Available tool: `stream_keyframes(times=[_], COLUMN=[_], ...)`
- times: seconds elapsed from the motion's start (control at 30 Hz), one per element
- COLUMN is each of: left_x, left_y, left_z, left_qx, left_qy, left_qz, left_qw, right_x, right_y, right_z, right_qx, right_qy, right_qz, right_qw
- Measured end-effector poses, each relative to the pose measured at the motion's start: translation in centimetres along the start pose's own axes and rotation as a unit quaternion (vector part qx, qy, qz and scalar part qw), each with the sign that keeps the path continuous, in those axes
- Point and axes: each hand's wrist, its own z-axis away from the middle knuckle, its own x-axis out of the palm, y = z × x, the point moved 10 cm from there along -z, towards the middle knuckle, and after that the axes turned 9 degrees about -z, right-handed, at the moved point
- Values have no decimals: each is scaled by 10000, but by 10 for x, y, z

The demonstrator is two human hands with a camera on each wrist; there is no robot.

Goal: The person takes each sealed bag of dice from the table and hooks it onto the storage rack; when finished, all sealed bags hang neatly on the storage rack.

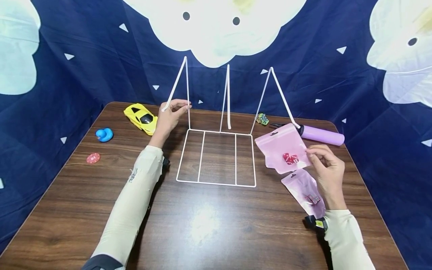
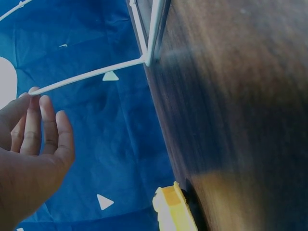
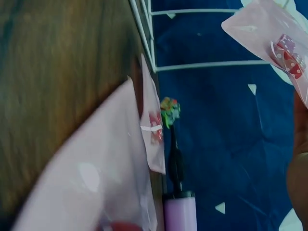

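Observation:
A white wire rack (image 1: 216, 184) stands on the table, its slim posts rising at the back and bending over into prongs. My left hand (image 1: 170, 118) pinches the rack's left post between thumb and fingertips, as the left wrist view (image 2: 36, 137) also shows from the side. My right hand (image 1: 327, 168) grips the edge of a clear pink zip bag (image 1: 270, 146) with red dice (image 1: 290, 159) inside. In the right wrist view this bag (image 3: 255, 21) is lifted up beside the rack. Another pink bag (image 1: 300, 183) with dice lies below my right hand.
A lilac hand pump (image 1: 322, 135) and a small green toy car (image 1: 262, 119) lie at the back right. On the left are a yellow toy car (image 1: 141, 118), a blue rubber duck (image 1: 104, 135) and a red chip (image 1: 93, 158). Dark blue cloth hangs behind the table.

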Motion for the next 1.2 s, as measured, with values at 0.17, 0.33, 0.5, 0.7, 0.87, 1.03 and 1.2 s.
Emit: stream_keyframes(times=[0.17,0.33,0.5,0.7,0.87,1.03,1.2], left_x=[0,-3,-4,-4,-4,-3,-1], left_y=[4,29,36,36,34,32,32], left_z=[1,11,13,12,13,13,13], left_qx=[-50,-72,-56,-42,-60,-123,-130], left_qy=[1,-72,-87,-103,-93,-118,-149], left_qz=[-108,-93,80,123,90,192,214], left_qw=[9999,9999,9999,9999,9999,9997,9996], right_x=[18,35,49,58,70,82,91], right_y=[8,10,8,8,2,-7,-16], right_z=[10,18,19,21,25,29,33], right_qx=[135,187,105,95,97,1,-90], right_qy=[-38,5,-60,-72,-18,148,364], right_qz=[-351,-795,-1015,-1079,-1382,-1689,-1931], right_qw=[9993,9967,9948,9941,9904,9855,9805])
